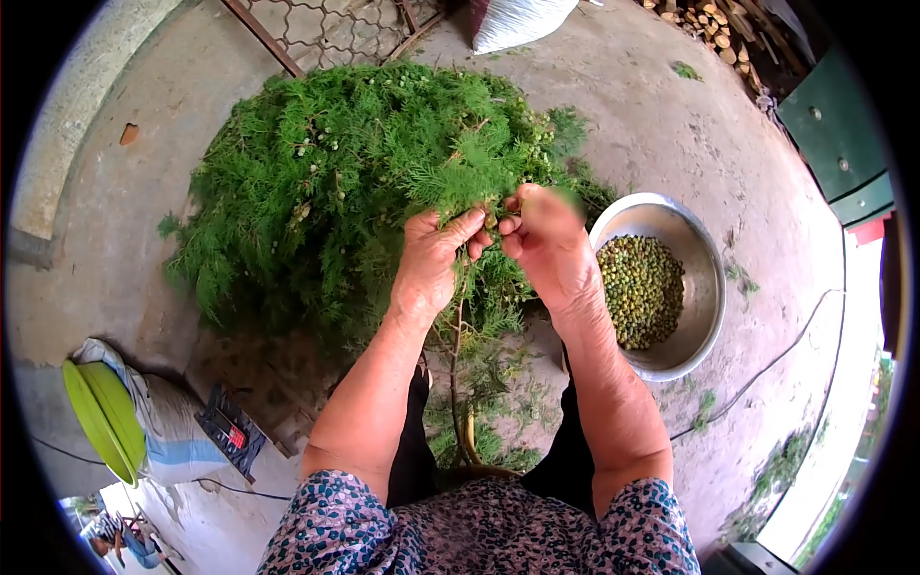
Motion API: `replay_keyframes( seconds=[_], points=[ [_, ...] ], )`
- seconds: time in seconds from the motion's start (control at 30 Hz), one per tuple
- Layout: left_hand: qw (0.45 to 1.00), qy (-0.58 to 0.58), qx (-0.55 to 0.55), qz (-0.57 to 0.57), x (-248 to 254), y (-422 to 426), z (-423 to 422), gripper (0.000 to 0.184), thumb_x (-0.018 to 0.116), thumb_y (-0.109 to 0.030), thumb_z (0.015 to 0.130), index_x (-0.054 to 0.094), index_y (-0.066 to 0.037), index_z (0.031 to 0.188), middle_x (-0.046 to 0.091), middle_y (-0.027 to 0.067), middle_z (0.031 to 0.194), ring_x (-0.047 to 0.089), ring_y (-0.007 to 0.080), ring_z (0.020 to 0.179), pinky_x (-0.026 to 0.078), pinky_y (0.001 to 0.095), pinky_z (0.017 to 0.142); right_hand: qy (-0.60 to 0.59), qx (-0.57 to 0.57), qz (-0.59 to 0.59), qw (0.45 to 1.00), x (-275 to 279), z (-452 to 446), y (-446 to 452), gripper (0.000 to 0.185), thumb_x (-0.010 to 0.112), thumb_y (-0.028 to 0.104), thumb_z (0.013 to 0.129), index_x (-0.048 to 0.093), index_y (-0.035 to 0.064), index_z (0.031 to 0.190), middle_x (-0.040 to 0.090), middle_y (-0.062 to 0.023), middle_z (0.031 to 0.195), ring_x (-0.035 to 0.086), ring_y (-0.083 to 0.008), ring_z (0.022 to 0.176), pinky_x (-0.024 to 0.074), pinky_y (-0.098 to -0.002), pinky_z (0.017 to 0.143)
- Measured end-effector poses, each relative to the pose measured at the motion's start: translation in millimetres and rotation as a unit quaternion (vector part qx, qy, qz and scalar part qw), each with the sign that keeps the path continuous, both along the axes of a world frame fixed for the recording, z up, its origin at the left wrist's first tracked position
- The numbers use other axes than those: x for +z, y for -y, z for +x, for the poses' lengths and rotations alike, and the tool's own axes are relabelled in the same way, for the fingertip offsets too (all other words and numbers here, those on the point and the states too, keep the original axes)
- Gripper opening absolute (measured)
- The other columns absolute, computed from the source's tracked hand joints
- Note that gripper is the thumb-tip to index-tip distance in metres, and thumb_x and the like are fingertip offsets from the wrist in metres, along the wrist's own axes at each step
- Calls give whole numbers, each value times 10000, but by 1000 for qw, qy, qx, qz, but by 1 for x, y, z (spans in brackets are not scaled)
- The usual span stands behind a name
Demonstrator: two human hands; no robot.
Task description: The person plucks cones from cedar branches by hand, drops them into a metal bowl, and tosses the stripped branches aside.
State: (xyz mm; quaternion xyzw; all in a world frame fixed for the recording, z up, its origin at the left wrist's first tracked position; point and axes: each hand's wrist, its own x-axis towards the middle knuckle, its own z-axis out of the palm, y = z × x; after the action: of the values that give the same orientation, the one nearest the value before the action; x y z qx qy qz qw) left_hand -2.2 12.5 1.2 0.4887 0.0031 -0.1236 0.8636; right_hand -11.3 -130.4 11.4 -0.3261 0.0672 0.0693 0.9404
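Note:
My left hand (431,261) is closed around a leafy evergreen branch (457,331), whose bare stem runs down between my legs. Close beside it, my right hand (551,251) has its fingers curled in at the sprig; whatever is between them is too small to make out, and part of this hand is blurred. Beyond both hands spreads a big heap of green evergreen branches (287,182) dotted with small pale cones. To the right of my right forearm stands a metal basin (707,287) with many small green and brown cones (640,287) in it.
A lime-green basin (101,422) leans by a sack (177,436) at lower left, near a dark device (228,431). A white sack (517,24), a metal grille (335,29) and firewood (724,29) lie behind. A cable (767,369) crosses the floor at right.

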Motion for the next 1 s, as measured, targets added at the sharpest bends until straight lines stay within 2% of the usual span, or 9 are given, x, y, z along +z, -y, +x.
replay_keyframes(
  seconds=[0.27,0.53,0.63,0.7,0.77,0.8,0.87,0.93,1.0],
  points=[
    [994,89,37,53,-5,6,-1,84,598,-69,822,611,-22,891,601,28,738,526,95,604,410,213,526,46,14,-203,978,-5,-7,-11,145,639,146,810,554,28,801,600,-46,654,443,-44,493,309,-164,411],
    [999,-33,39,-5,2,2,-1,124,628,-51,788,602,-13,903,591,46,750,514,130,599,400,234,506,-106,13,-43,993,-10,-10,-1,135,571,164,858,571,37,812,540,-19,674,446,-85,499,327,-204,418],
    [995,-24,59,-74,5,2,1,104,591,-36,810,577,26,892,569,78,755,507,151,616,393,256,497,-190,-129,51,972,-11,-5,27,143,525,156,879,539,18,842,528,-52,768,480,-112,616,431,-204,537],
    [994,4,51,-99,-1,-1,4,99,608,-72,809,609,1,876,596,71,718,529,142,586,415,239,479,-75,-199,64,975,-33,-2,74,138,496,150,889,491,21,837,528,-63,765,502,-138,656,459,-231,550],
    [989,-25,52,-140,-3,-2,6,110,560,-105,846,562,6,843,537,61,685,465,137,577,362,245,513,-67,-416,39,906,-19,-6,105,238,481,214,903,478,-23,923,548,-141,926,540,-207,796,497,-314,781],
    [988,-26,44,-143,0,-1,5,155,514,-130,879,527,4,802,492,53,661,414,132,569,326,249,542,-133,-461,163,862,-15,-11,121,397,480,253,904,414,-86,1098,515,-216,1054,518,-278,984,445,-377,911],
    [983,-21,32,-178,-4,-3,7,131,540,-125,862,544,3,830,512,55,659,431,131,558,336,253,521,-215,-473,203,830,-30,-12,140,562,463,294,908,268,-122,1233,438,-254,1175,446,-326,1112,417,-418,946],
    [977,-17,20,-209,-5,-3,7,122,565,-119,846,562,2,859,532,56,657,448,131,547,346,258,499,-187,-387,161,889,-51,-14,132,540,419,300,927,281,-149,1192,435,-259,1162,464,-307,1082,420,-400,948],
    [966,-19,-17,-258,-2,-2,6,160,527,-158,871,538,-13,805,491,45,616,408,125,526,314,251,511,-170,-310,29,935,-39,-11,92,348,379,219,946,398,-119,1022,531,-208,943,552,-248,880,470,-340,868]
  ],
)
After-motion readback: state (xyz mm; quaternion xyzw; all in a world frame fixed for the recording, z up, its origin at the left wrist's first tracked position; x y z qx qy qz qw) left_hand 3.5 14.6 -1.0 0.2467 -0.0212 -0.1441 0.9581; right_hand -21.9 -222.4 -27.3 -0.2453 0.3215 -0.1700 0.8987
